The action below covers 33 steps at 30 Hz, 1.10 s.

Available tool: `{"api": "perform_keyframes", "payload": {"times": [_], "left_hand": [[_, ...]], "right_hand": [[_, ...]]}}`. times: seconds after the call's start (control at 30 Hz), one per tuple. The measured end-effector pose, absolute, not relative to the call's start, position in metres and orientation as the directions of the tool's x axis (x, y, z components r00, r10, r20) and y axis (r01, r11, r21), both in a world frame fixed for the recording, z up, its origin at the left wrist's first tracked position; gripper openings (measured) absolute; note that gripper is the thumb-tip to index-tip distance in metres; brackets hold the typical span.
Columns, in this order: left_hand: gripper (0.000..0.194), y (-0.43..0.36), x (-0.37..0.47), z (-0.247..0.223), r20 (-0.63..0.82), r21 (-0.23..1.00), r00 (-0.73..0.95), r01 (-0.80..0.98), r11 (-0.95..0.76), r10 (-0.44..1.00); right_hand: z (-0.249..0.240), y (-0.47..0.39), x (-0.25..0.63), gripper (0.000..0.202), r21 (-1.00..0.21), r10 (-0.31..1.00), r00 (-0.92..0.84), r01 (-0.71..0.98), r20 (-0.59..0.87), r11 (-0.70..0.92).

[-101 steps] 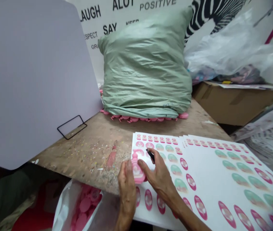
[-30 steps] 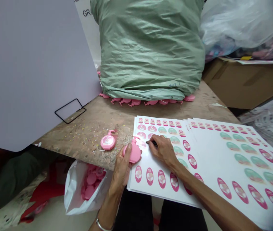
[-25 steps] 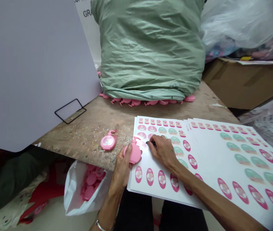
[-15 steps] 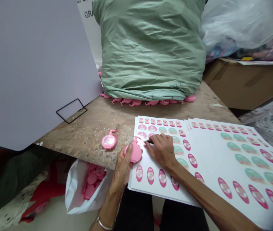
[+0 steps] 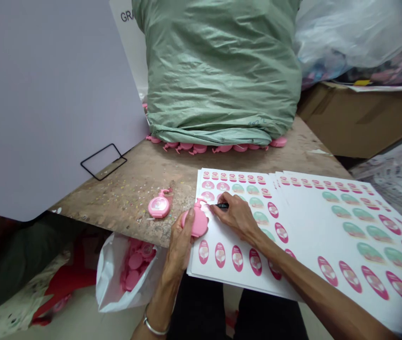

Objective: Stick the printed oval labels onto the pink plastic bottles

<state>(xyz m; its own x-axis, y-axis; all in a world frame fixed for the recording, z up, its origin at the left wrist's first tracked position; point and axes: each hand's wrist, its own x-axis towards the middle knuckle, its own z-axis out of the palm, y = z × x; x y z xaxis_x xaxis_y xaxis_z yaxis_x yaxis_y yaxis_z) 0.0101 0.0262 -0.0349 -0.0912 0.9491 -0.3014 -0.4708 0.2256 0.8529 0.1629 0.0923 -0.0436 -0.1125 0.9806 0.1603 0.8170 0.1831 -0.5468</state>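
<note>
My left hand is closed around a pink toy pump bottle, its plain round face up and thumb on its edge. My right hand pinches a slim black tool with a pale tip, whose exact kind I cannot make out. The tool points left over the sticker sheet, close to the held bottle's nozzle. Pink and green printed stickers line the sheet, which lies under my right hand. Left of my hands, a second pink pump bottle with a picture label lies on the table.
A large green sack rests on the table over a row of pink bottles. More sticker sheets lie at right. A white bag of pink pieces hangs below the table edge. A grey panel stands left; a cardboard box is back right.
The fingers of my right hand have shifted on the black tool, so more of it shows. My left hand still holds the bottle in nearly the same place.
</note>
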Motion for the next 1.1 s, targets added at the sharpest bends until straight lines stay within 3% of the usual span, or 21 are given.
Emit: {"api": "perform_keyframes", "payload": {"times": [0.2, 0.43, 0.53, 0.73, 1.1], "left_hand": [[0.039, 0.026, 0.01, -0.043, -0.277, 0.899, -0.149, -0.389, 0.201, 0.949], [0.044, 0.019, 0.013, -0.032, -0.273, 0.85, -0.22, -0.51, 0.128, 0.936], [0.047, 0.015, 0.016, -0.014, -0.275, 0.816, -0.227, -0.569, 0.101, 0.934], [0.051, 0.009, 0.03, 0.003, -0.403, 0.671, -0.09, -0.705, 0.228, 0.911], [0.049, 0.001, 0.042, -0.003, -0.351, 0.693, -0.108, -0.698, 0.181, 0.93]], "right_hand": [[-0.031, 0.118, 0.161, 0.027, -0.754, 0.987, -0.128, 0.656, -0.093, 0.014], [-0.007, 0.105, 0.182, 0.036, -0.941, 0.998, -0.057, 0.336, 0.015, 0.033], [0.009, 0.076, 0.183, 0.033, -0.942, 0.995, -0.067, 0.321, 0.079, 0.096], [0.016, 0.036, 0.17, 0.024, -0.928, 0.969, -0.175, 0.302, 0.171, 0.219], [0.009, 0.026, 0.173, 0.019, -0.879, 0.948, -0.134, 0.356, 0.289, 0.318]]}}
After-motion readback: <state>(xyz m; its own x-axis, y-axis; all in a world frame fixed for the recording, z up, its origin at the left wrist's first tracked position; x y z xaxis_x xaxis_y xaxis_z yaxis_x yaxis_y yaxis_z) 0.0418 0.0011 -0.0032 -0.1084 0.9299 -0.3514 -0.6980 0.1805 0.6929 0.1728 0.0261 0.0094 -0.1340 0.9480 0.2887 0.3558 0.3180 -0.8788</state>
